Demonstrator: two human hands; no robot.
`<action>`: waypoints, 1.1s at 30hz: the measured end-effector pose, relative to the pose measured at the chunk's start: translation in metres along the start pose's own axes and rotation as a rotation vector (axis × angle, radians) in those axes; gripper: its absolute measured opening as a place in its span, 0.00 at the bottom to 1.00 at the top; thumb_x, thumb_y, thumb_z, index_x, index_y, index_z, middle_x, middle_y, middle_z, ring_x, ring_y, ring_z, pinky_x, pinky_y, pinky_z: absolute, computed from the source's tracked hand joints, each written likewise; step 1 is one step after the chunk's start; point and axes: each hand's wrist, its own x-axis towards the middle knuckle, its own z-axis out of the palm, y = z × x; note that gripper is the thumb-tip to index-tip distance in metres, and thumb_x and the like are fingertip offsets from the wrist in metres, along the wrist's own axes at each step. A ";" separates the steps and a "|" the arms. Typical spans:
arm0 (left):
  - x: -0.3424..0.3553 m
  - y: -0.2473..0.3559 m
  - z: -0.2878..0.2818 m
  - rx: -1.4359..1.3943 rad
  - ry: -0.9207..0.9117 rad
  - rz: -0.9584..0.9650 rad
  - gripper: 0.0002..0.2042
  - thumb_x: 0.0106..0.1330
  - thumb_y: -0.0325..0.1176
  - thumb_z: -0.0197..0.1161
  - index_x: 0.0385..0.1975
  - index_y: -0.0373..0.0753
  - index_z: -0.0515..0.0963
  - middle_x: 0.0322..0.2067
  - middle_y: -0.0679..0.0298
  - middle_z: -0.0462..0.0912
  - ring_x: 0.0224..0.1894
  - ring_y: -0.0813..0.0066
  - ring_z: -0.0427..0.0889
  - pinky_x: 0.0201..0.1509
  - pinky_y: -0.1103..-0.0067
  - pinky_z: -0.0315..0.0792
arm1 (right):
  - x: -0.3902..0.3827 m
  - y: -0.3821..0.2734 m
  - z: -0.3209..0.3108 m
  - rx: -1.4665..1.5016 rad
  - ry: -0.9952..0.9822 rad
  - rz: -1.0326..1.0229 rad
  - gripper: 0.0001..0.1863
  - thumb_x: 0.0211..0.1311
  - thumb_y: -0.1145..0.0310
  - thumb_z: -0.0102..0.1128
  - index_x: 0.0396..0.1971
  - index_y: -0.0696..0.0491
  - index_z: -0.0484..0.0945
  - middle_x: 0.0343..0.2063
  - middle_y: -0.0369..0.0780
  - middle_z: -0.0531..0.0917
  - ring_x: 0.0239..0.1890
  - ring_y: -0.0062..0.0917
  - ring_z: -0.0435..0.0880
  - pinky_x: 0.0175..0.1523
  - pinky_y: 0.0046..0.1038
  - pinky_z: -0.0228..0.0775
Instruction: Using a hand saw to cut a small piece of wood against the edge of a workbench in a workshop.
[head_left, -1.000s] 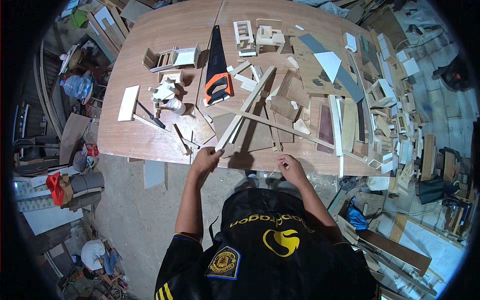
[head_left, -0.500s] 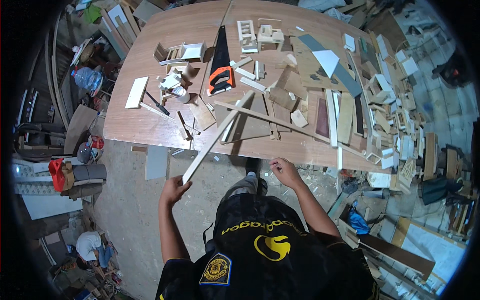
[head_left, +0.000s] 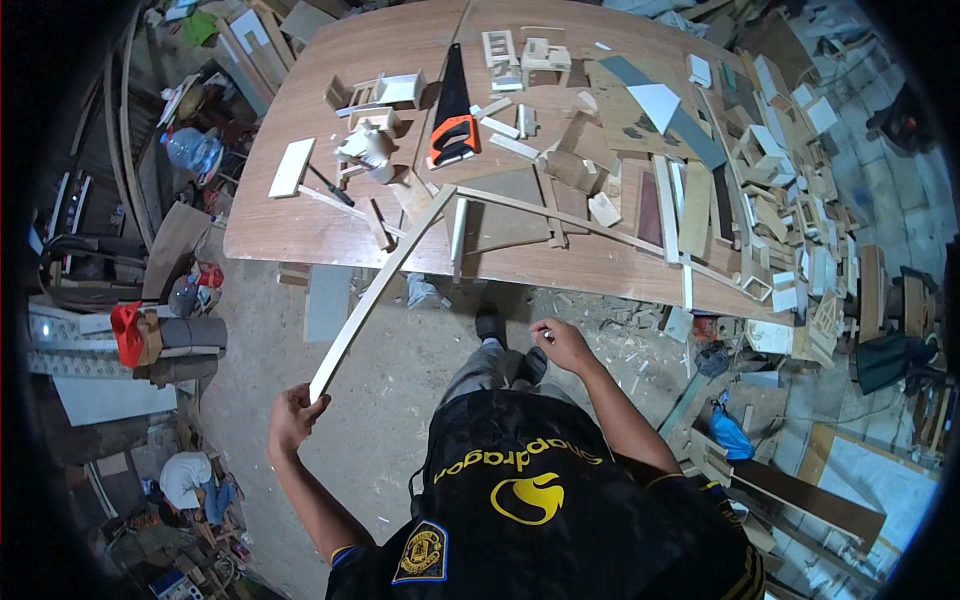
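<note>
My left hand (head_left: 298,415) grips the near end of a long pale wooden batten (head_left: 370,305), which slants up over the table's front edge, its far end by a thinner batten (head_left: 550,215) lying crosswise. My right hand (head_left: 558,342) hangs in front of the table with curled fingers, something small and indistinct at them. Around the batten's far end are wood offcuts (head_left: 500,225) and short strips (head_left: 510,145). Behind them lies a handsaw (head_left: 454,135) with a black blade and orange handle. A white container (head_left: 368,150) stands among small wooden furniture pieces to the left.
The wooden tabletop (head_left: 290,230) holds boards and small wooden models (head_left: 525,55), with more piled at the right (head_left: 780,200). Timber leans at the back left (head_left: 255,50). A person (head_left: 190,485) is bent over at lower left. Scraps litter the floor (head_left: 260,350).
My left hand has drawn the batten toward me and down to the left, off most of the pile. My right hand has moved slightly left and down; I stand a little back from the table.
</note>
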 end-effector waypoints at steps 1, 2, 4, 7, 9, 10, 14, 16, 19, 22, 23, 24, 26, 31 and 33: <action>-0.004 -0.002 -0.001 -0.007 0.009 -0.007 0.11 0.60 0.36 0.69 0.27 0.34 0.78 0.14 0.72 0.70 0.13 0.84 0.67 0.16 0.80 0.61 | 0.000 -0.001 0.004 -0.016 -0.009 0.021 0.11 0.63 0.65 0.58 0.40 0.54 0.80 0.37 0.43 0.85 0.39 0.35 0.86 0.45 0.32 0.77; -0.007 -0.003 0.000 -0.055 0.016 0.006 0.11 0.59 0.36 0.69 0.27 0.34 0.78 0.13 0.71 0.71 0.14 0.84 0.67 0.16 0.79 0.60 | 0.002 -0.002 0.007 -0.033 -0.018 0.042 0.11 0.63 0.65 0.58 0.40 0.54 0.80 0.37 0.43 0.85 0.39 0.35 0.86 0.45 0.32 0.77; -0.013 -0.004 0.002 -0.107 0.025 0.011 0.11 0.59 0.36 0.70 0.26 0.34 0.78 0.13 0.71 0.71 0.14 0.84 0.68 0.17 0.79 0.60 | 0.004 -0.008 0.016 -0.023 -0.040 0.034 0.11 0.63 0.65 0.59 0.40 0.54 0.80 0.38 0.43 0.85 0.39 0.35 0.86 0.45 0.32 0.77; -0.015 -0.015 0.007 -0.174 -0.005 -0.005 0.12 0.59 0.36 0.70 0.27 0.34 0.78 0.13 0.71 0.71 0.14 0.85 0.68 0.17 0.80 0.60 | 0.014 -0.024 0.030 0.012 -0.086 0.019 0.12 0.64 0.64 0.60 0.43 0.54 0.80 0.38 0.43 0.85 0.38 0.32 0.85 0.45 0.30 0.76; -0.007 -0.030 0.018 -0.180 -0.007 0.024 0.13 0.58 0.38 0.70 0.28 0.34 0.79 0.14 0.72 0.71 0.15 0.84 0.68 0.17 0.80 0.61 | 0.026 -0.037 0.044 0.033 -0.112 0.007 0.12 0.64 0.65 0.60 0.45 0.54 0.79 0.38 0.42 0.85 0.37 0.30 0.85 0.44 0.28 0.76; -0.005 -0.029 0.021 -0.156 -0.026 0.021 0.13 0.57 0.40 0.70 0.28 0.35 0.79 0.14 0.72 0.71 0.15 0.84 0.68 0.18 0.80 0.62 | 0.033 -0.043 0.053 0.089 -0.098 0.030 0.14 0.64 0.62 0.61 0.46 0.53 0.79 0.38 0.42 0.85 0.38 0.31 0.85 0.44 0.30 0.76; 0.005 -0.056 0.029 -0.254 -0.024 0.054 0.14 0.57 0.40 0.70 0.33 0.34 0.81 0.15 0.71 0.72 0.15 0.84 0.68 0.18 0.80 0.62 | 0.071 -0.078 0.090 -0.217 0.080 0.129 0.24 0.59 0.49 0.64 0.48 0.50 0.78 0.38 0.42 0.86 0.40 0.36 0.85 0.46 0.37 0.76; 0.015 -0.074 0.027 -0.339 -0.001 0.066 0.15 0.57 0.40 0.70 0.33 0.34 0.82 0.15 0.70 0.72 0.16 0.84 0.68 0.19 0.80 0.62 | 0.100 -0.077 0.104 -0.288 0.124 0.216 0.28 0.56 0.43 0.64 0.49 0.49 0.78 0.39 0.43 0.85 0.44 0.38 0.84 0.48 0.38 0.75; 0.025 -0.103 0.011 -0.328 0.009 0.093 0.14 0.58 0.40 0.70 0.34 0.33 0.82 0.16 0.72 0.73 0.16 0.84 0.69 0.18 0.82 0.62 | 0.146 -0.075 0.126 -0.502 0.096 0.399 0.38 0.51 0.32 0.60 0.51 0.50 0.77 0.45 0.49 0.84 0.51 0.43 0.81 0.52 0.41 0.74; 0.041 -0.134 -0.007 -0.311 0.010 0.178 0.15 0.58 0.41 0.70 0.35 0.34 0.82 0.16 0.69 0.75 0.16 0.83 0.70 0.18 0.81 0.64 | 0.186 -0.037 0.132 -0.557 0.112 0.442 0.33 0.52 0.33 0.59 0.29 0.53 0.86 0.25 0.43 0.87 0.33 0.39 0.86 0.40 0.40 0.76; 0.048 -0.135 -0.014 -0.296 0.002 0.228 0.16 0.58 0.41 0.70 0.35 0.34 0.82 0.16 0.68 0.76 0.16 0.83 0.71 0.19 0.80 0.65 | 0.196 -0.016 0.132 -0.376 0.166 0.471 0.31 0.53 0.35 0.60 0.25 0.54 0.86 0.21 0.41 0.85 0.28 0.35 0.85 0.36 0.38 0.74; 0.053 -0.142 -0.020 -0.331 0.007 0.247 0.16 0.58 0.43 0.70 0.35 0.34 0.82 0.17 0.66 0.77 0.16 0.81 0.72 0.19 0.79 0.66 | 0.200 -0.004 0.135 -0.192 0.209 0.497 0.30 0.54 0.38 0.61 0.21 0.54 0.86 0.17 0.39 0.84 0.22 0.32 0.83 0.32 0.36 0.73; 0.056 -0.169 -0.031 -0.380 0.028 0.237 0.17 0.58 0.43 0.69 0.35 0.34 0.82 0.17 0.66 0.77 0.17 0.81 0.72 0.20 0.79 0.66 | 0.202 -0.027 0.153 -0.120 0.238 0.506 0.25 0.53 0.43 0.65 0.21 0.55 0.86 0.17 0.38 0.83 0.17 0.25 0.78 0.26 0.30 0.69; 0.069 -0.214 -0.059 -0.378 0.032 0.225 0.18 0.57 0.44 0.69 0.37 0.34 0.83 0.18 0.63 0.78 0.19 0.78 0.74 0.24 0.76 0.69 | 0.217 -0.034 0.170 -0.323 0.305 0.661 0.29 0.53 0.41 0.60 0.18 0.56 0.85 0.17 0.43 0.84 0.25 0.31 0.84 0.38 0.34 0.74; 0.078 -0.222 -0.077 -0.376 0.010 0.205 0.18 0.57 0.43 0.69 0.38 0.34 0.83 0.24 0.58 0.82 0.25 0.73 0.79 0.31 0.75 0.72 | 0.228 -0.008 0.161 -0.336 0.325 0.667 0.29 0.54 0.41 0.57 0.21 0.56 0.86 0.20 0.44 0.85 0.26 0.33 0.85 0.40 0.35 0.74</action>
